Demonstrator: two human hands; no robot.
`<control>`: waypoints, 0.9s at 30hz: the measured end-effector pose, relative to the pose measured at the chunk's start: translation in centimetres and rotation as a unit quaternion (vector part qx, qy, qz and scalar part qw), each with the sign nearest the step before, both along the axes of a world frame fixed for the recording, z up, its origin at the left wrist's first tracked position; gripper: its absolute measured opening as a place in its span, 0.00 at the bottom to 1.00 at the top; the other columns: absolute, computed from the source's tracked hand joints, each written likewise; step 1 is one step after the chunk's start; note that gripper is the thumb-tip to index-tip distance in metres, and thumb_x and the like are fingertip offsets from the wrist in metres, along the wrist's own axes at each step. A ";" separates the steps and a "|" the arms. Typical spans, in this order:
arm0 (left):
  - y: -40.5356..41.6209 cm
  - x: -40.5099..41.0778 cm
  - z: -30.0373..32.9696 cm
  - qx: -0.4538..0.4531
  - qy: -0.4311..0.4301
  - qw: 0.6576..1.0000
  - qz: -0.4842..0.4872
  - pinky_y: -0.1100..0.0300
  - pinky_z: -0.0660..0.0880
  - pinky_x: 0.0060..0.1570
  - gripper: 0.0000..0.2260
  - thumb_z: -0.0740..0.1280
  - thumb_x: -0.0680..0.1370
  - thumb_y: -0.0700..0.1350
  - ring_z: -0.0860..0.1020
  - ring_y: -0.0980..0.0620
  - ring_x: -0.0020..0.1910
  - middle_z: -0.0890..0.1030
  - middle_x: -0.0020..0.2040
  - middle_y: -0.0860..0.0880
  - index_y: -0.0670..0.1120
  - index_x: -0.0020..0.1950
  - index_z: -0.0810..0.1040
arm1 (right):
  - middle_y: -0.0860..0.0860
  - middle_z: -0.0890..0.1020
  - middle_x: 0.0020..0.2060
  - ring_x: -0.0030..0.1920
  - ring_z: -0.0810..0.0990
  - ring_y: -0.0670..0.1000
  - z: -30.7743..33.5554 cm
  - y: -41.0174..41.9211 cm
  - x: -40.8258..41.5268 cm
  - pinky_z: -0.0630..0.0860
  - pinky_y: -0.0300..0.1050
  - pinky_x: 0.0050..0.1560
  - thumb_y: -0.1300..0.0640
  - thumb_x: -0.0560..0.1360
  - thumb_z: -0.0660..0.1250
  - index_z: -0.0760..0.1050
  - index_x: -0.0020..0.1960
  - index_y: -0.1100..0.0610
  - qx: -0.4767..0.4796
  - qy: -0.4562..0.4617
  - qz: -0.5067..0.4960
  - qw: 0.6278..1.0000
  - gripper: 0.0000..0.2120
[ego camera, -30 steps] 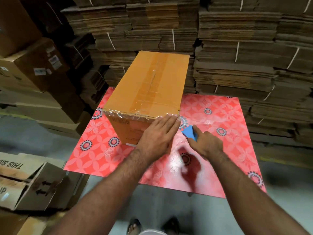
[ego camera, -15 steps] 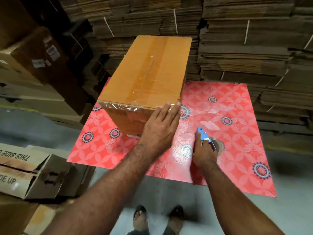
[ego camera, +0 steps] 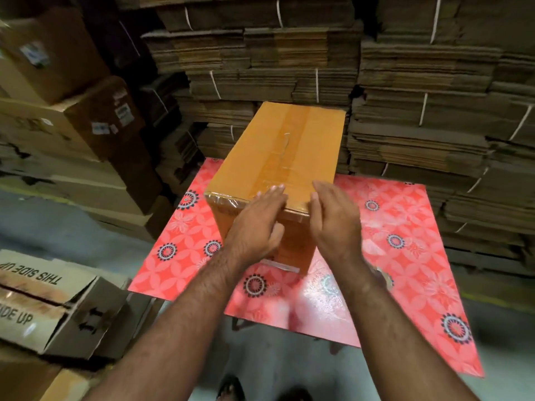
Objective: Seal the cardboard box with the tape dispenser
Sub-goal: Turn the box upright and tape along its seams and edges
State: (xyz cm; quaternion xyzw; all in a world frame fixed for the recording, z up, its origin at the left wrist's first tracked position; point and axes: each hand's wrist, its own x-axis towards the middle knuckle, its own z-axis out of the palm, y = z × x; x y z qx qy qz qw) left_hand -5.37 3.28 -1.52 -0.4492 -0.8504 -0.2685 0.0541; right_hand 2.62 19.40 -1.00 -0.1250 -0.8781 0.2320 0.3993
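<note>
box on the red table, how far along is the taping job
Done: a strip of clear tape runs along the top seam of the cardboard box and wraps over its near edge. In hand: the left hand lies flat over that near edge, and the right hand is open beside it, holding nothing. The tape dispenser lies on the red table behind the right wrist. Left: press the tape end down; other faces are hidden.

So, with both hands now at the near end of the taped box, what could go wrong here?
1. The clear tape at the cardboard box near edge looks wrinkled; it may lift unless pressed.
2. The tape dispenser lies half hidden behind the right hand wrist; the forearm may knock it.
</note>
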 end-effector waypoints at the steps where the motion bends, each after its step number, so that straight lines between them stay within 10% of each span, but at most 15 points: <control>1: -0.3 -0.9 -0.4 -0.001 0.005 1.000 0.010 0.44 0.58 0.77 0.27 0.58 0.74 0.43 0.65 0.44 0.76 0.68 0.76 0.41 0.40 0.73 0.70 | 0.55 0.82 0.57 0.60 0.78 0.57 -0.5 -0.9 -0.7 0.73 0.52 0.60 0.55 0.80 0.61 0.79 0.62 0.59 0.044 -0.024 0.003 0.999 0.15; 27: -5.3 -9.0 -1.3 -0.002 0.120 0.992 -0.048 0.44 0.71 0.67 0.21 0.58 0.80 0.52 0.76 0.42 0.68 0.79 0.67 0.45 0.44 0.67 0.79 | 0.56 0.75 0.69 0.71 0.72 0.55 -1.9 -5.0 -4.2 0.63 0.53 0.71 0.49 0.81 0.55 0.73 0.70 0.60 0.185 -0.212 -0.034 0.959 0.23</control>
